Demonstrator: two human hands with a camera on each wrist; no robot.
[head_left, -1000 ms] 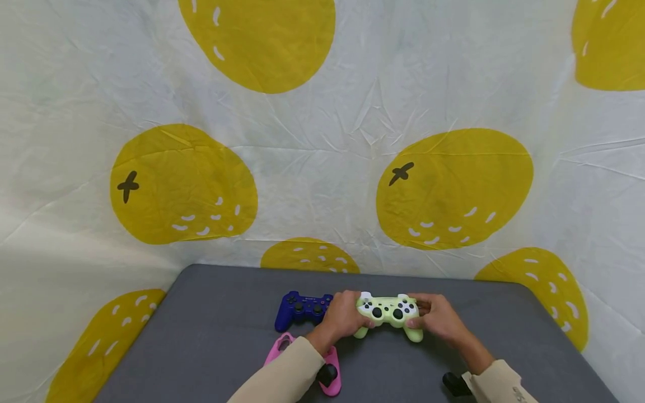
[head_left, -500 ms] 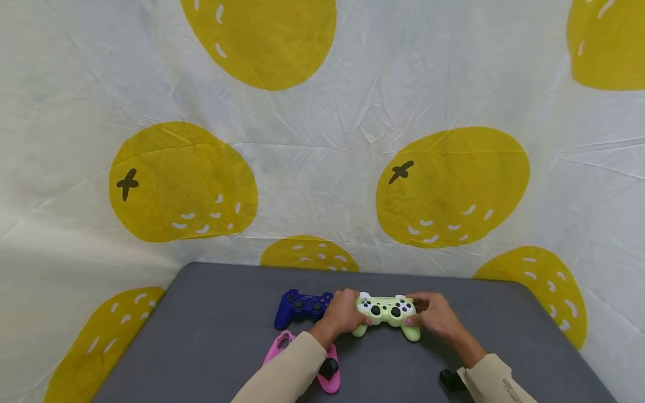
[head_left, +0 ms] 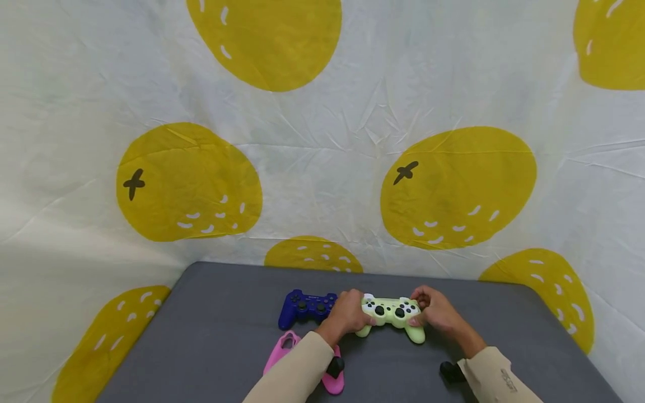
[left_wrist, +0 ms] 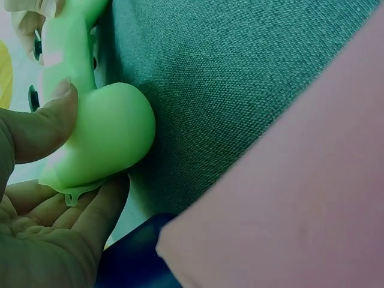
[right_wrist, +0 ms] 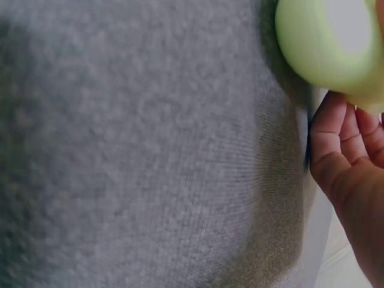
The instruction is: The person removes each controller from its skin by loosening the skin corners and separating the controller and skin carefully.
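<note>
A white game controller [head_left: 389, 305] in a pale green silicone cover [head_left: 415, 333] faces up between both hands over the grey table. My left hand [head_left: 349, 313] grips its left end, thumb on the front and fingers beneath. In the left wrist view, a small loop hangs from the edge of the green cover [left_wrist: 117, 129]. My right hand [head_left: 439, 311] holds the other end, thumb on the cover's front, fingertips bent near the upper right corner. The right wrist view shows the cover's rounded grip [right_wrist: 327, 45] with fingers [right_wrist: 329, 129] behind it.
On the grey table [head_left: 211, 324], a dark blue game controller [head_left: 292, 310] lies just left of my left hand. Nearer me is a pink silicone cover [head_left: 275, 356], partly hidden under my left forearm. A pale cloth with yellow shapes [head_left: 322, 196] hangs behind the table.
My right fingers have lifted and shifted at the controller's upper right corner, showing more of it. The left hand keeps its grip, and the head view has shifted slightly.
</note>
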